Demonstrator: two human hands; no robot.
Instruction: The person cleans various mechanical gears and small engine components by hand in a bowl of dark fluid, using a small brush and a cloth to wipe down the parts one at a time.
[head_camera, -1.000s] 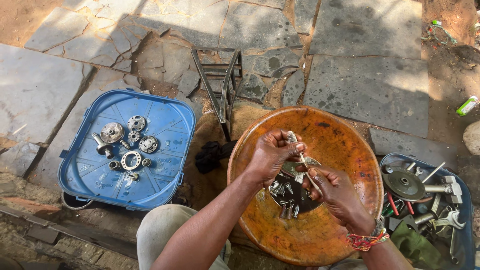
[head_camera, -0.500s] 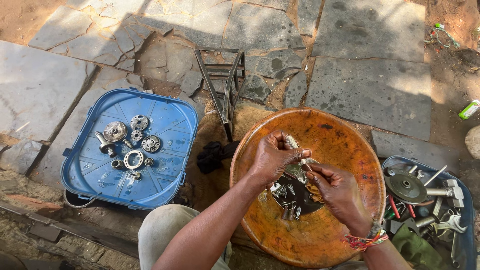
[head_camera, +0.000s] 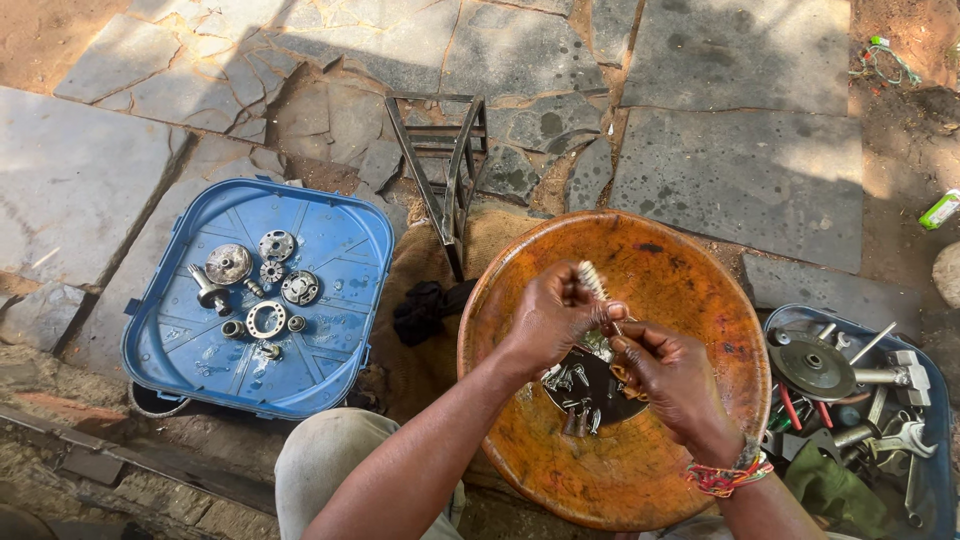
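Over the orange basin (head_camera: 690, 290), both hands' fingers pinch a small brush (head_camera: 593, 280); blue tray (head_camera: 345, 225) lies left.

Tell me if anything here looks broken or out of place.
The stone paving is cracked and sunken beside the metal frame, with slabs broken into tilted pieces. A green tube lies loose on the dirt at the right. The parts on the blue lid and in the bowl look orderly.
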